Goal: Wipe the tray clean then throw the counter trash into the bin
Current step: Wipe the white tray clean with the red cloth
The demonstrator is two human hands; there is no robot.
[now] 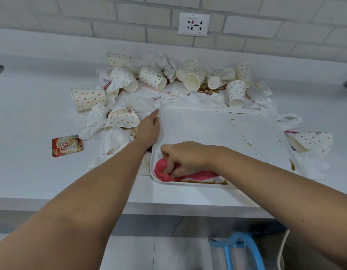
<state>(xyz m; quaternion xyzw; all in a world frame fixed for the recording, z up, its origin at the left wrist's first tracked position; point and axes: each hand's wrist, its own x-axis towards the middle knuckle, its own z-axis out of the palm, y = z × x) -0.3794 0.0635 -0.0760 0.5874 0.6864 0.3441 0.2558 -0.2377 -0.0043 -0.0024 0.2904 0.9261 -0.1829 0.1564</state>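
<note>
Red and white sachet [66, 146], printed "Coffee mate", lying flat on the bench [32, 114] to your left, apart from the rest of the litter. Wall socket [194, 24] above the bench: it carries small writing too fine to read.

White tray [207, 129], the thing you are cleaning: it sits at the near edge of the bench, straight ahead of you. A brown spill [205, 182] runs along its near rim, with more brown spots along its right and far sides.

Litter, ringed round the tray's far side and both ends:
- spotted paper cups [153, 76], mostly tipped over, two of them crushed flat, one at each end of the tray
- crumpled tissues [95, 121] among and under the cups
- a thin straw [161, 91] just beyond the tray's far left corner

Pink cloth [165, 172], bunched in the tray's near left corner, touching the spill.

Your left hand [149, 129] lies along the tray's left rim, arm stretched forward, forefinger pointing at the far corner; whether the other fingers hook the rim cannot be told. Your right hand [184, 158], arm crossing in from the right, has its fingers curled down onto the cloth, gripping it.
</note>
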